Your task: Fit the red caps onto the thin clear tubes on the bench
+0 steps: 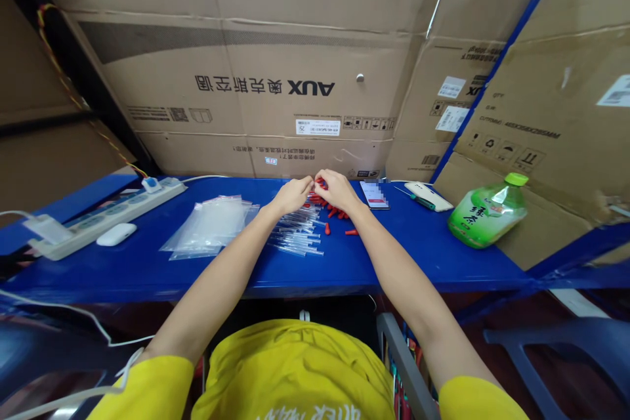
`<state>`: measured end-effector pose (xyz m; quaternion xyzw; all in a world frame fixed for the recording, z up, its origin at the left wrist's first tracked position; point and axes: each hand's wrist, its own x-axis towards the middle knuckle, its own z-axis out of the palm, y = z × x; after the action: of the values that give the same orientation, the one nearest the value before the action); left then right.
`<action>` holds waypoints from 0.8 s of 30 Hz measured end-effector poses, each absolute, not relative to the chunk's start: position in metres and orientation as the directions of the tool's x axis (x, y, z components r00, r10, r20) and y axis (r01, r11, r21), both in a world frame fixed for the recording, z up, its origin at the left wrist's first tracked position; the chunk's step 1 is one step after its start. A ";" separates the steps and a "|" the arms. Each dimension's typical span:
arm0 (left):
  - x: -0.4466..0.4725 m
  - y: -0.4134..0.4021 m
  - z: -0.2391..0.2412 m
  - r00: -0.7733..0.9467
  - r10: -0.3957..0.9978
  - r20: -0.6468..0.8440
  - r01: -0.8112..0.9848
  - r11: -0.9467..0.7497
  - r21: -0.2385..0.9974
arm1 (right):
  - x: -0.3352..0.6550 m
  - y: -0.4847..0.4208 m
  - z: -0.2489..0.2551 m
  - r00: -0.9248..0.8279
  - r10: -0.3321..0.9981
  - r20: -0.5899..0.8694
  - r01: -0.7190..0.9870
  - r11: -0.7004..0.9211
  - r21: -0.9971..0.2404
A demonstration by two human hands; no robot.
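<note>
My left hand point(294, 195) and my right hand point(336, 189) meet at the back middle of the blue table, fingertips close together. The right fingers are pinched on a small red rubber bulb point(320, 184). Closed too are the left fingers, but what they hold is too small to make out. Under and in front of the hands lie a loose pile of clear thin tubes point(298, 240) and several red rubber bulbs point(338, 212). One loose bulb point(327, 228) sits apart, close to the tubes. Part of both piles is hidden behind the hands.
Clear zip bags point(207, 226) lie left of the tubes. Further left are a white earbud case point(117, 234) and a power strip point(113, 218). To the right are a phone point(375, 195), a screwdriver point(422, 201) and a green-tea bottle point(487, 213). Cardboard point(266, 46) walls the back.
</note>
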<state>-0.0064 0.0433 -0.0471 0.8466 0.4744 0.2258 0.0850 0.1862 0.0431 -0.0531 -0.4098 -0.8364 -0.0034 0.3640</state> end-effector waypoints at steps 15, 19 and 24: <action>-0.005 0.056 -0.055 0.478 0.816 0.325 0.298 -0.499 0.814 | 0.176 0.038 -0.050 -0.463 0.698 0.547 0.777 0.616 -0.130; -0.004 0.052 -0.051 0.498 0.794 0.349 0.294 -0.533 0.793 | 0.171 0.037 -0.049 -0.443 0.722 0.531 0.817 0.569 -0.092; -0.003 0.049 -0.048 0.522 0.774 0.358 0.273 -0.549 0.790 | 0.171 0.038 -0.050 -0.442 0.720 0.535 0.824 0.562 -0.076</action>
<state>-0.0034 0.0493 -0.0482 0.8015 0.3266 0.3637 0.3445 0.1707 0.0380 -0.0500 -0.4576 -0.8435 -0.0978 0.2638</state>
